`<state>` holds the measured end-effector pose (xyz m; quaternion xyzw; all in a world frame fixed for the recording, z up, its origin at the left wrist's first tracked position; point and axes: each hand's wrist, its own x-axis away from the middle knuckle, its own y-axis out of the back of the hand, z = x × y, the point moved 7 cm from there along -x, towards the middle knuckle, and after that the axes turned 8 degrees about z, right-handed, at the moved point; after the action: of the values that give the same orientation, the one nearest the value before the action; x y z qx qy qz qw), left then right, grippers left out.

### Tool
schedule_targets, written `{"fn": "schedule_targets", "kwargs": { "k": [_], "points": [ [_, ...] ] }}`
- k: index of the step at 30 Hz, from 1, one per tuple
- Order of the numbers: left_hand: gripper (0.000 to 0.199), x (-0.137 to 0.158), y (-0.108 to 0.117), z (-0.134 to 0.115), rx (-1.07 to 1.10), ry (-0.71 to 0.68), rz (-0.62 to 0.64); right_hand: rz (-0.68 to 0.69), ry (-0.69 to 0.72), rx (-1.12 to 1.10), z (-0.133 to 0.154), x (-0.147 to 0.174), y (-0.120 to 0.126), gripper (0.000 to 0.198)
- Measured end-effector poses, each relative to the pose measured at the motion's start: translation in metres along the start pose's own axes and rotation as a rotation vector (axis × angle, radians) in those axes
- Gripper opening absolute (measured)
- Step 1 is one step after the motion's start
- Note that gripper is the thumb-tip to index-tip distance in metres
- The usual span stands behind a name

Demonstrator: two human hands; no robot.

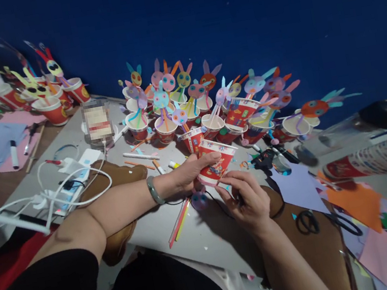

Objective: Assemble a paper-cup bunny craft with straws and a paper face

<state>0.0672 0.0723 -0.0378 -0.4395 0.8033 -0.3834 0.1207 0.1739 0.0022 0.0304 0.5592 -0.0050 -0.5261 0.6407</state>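
A red printed paper cup (221, 160) is tilted in my left hand (192, 171), whose fingers wrap round it from the left. My right hand (246, 198) is at the cup's base with thumb and index finger pinched together; what is between them, if anything, is too small to make out. Below the cup a small purple paper face (199, 200) shows beside my left hand. Several pink and yellow straws (179, 225) lie on the grey table (196, 247) under my hands. Another red cup (192, 137) stands just behind the held one.
Several cups with paper rabbit heads (161, 98) line the blue wall. At right lie a stack of paper cups (379, 159), scissors (306, 222), purple paper (298, 186) and orange paper (356, 201). At left are a power strip (72, 181) with white cables and more decorated cups (51, 112).
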Motion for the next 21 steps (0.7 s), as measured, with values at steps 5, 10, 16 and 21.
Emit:
{"fn": "schedule_targets", "kwargs": {
  "k": [5,10,16,21],
  "points": [
    [0.049,0.004,-0.004,-0.010,-0.020,-0.071,0.016,-0.012,0.049,0.013,0.002,0.000,-0.009,0.033],
    [0.056,0.008,-0.008,-0.013,0.082,-0.018,-0.002,-0.035,0.094,0.065,0.003,0.005,-0.019,0.041],
    [0.048,0.007,-0.011,-0.004,0.216,0.101,-0.004,-0.046,0.156,0.116,-0.007,0.019,-0.020,0.049],
    [0.050,0.007,-0.010,-0.003,0.245,0.168,-0.016,0.022,0.197,0.205,0.005,0.014,-0.011,0.041]
  ]
}}
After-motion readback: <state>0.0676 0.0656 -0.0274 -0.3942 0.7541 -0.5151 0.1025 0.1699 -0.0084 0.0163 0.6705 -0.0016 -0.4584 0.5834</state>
